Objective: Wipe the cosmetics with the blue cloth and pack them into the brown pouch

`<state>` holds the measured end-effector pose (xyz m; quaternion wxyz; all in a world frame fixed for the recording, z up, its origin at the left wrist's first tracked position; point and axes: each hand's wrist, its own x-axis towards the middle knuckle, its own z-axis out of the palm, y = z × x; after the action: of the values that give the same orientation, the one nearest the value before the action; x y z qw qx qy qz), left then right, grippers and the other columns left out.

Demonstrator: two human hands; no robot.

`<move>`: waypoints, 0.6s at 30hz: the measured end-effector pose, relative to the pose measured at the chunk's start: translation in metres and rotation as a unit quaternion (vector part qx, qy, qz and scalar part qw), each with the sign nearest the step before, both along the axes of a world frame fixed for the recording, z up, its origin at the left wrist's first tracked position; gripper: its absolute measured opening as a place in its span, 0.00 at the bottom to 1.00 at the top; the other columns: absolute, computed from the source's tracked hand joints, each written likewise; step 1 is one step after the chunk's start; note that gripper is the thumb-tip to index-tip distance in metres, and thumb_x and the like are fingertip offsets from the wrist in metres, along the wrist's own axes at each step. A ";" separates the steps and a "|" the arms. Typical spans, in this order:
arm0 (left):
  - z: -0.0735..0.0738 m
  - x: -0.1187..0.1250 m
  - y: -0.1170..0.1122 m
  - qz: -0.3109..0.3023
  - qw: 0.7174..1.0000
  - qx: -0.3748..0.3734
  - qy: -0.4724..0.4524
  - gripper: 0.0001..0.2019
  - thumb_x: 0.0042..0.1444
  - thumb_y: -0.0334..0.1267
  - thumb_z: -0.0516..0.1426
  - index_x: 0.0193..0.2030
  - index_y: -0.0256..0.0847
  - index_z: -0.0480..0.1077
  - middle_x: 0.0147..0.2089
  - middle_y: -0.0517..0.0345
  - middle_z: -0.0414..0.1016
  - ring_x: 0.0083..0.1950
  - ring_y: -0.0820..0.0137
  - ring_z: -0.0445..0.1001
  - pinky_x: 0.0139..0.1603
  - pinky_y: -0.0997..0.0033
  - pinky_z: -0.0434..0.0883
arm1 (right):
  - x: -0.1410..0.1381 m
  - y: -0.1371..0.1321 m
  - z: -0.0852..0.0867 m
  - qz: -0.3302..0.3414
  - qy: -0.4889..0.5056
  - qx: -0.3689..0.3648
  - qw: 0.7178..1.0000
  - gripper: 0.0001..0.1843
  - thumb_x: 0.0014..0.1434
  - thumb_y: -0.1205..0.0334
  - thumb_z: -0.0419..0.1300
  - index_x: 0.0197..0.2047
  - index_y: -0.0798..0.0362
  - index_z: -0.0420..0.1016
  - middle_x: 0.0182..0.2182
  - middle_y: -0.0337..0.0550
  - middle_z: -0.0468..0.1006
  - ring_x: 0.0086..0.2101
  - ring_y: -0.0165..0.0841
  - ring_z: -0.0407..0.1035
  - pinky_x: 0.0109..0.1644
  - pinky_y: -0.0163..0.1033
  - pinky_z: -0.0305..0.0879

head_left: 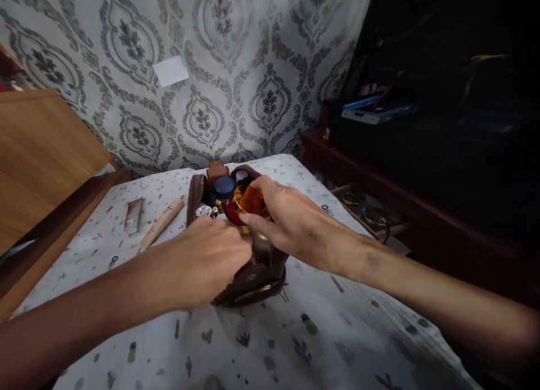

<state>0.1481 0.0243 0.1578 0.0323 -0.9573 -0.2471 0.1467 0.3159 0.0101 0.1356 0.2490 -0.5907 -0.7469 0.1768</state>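
A brown bag (248, 283) with a zipped front pocket stands unzipped on the patterned cloth, packed with small containers. Between the thumb and fingers of my right hand (291, 215) is a red and amber jar (234, 205) with a gold rim, at the bag's opening. My left hand (215, 254) is closed over the bag's near left side; its fingertips are hidden, so what it grips cannot be made out. Inside the bag show a round dark blue lid (224, 185), a white round cap (203, 210) and some small gold pieces (218, 205).
Left of the bag lie a beige tube (162, 223) and a smaller brownish tube (134, 214) with a clear cap. A wooden panel (46, 159) borders the left. At right, dark red furniture (371, 182) has an open drawer (371, 213). Patterned wallpaper (228, 114) stands behind.
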 end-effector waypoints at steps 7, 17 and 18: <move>0.027 -0.051 -0.004 0.078 0.982 0.029 -0.170 0.12 0.63 0.45 0.55 0.51 0.51 0.70 0.47 0.58 0.76 0.45 0.62 0.75 0.42 0.65 0.69 | 0.000 0.003 0.000 0.032 -0.037 -0.003 0.999 0.10 0.64 0.60 0.59 0.45 0.54 0.63 0.38 0.46 0.76 0.34 0.37 0.71 0.35 0.38 0.61; 0.042 -0.070 0.008 0.139 0.962 0.005 -0.235 0.14 0.61 0.48 0.55 0.50 0.50 0.74 0.39 0.65 0.78 0.34 0.69 0.74 0.32 0.72 0.66 | -0.015 0.008 0.011 0.182 -0.120 -0.072 0.973 0.15 0.58 0.61 0.66 0.47 0.53 0.72 0.37 0.44 0.78 0.35 0.36 0.72 0.34 0.36 0.59; 0.042 -0.071 0.009 0.141 0.960 -0.001 -0.241 0.14 0.61 0.48 0.55 0.50 0.50 0.74 0.39 0.65 0.78 0.34 0.69 0.74 0.32 0.72 0.67 | -0.016 0.010 0.010 0.199 -0.122 -0.084 0.969 0.15 0.58 0.61 0.66 0.48 0.54 0.73 0.37 0.44 0.78 0.35 0.36 0.72 0.36 0.36 0.60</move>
<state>0.0772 0.0330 0.1993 -0.0504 -0.9196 -0.3801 -0.0854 0.2994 0.0196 0.1457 0.0658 -0.4659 -0.8567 0.2114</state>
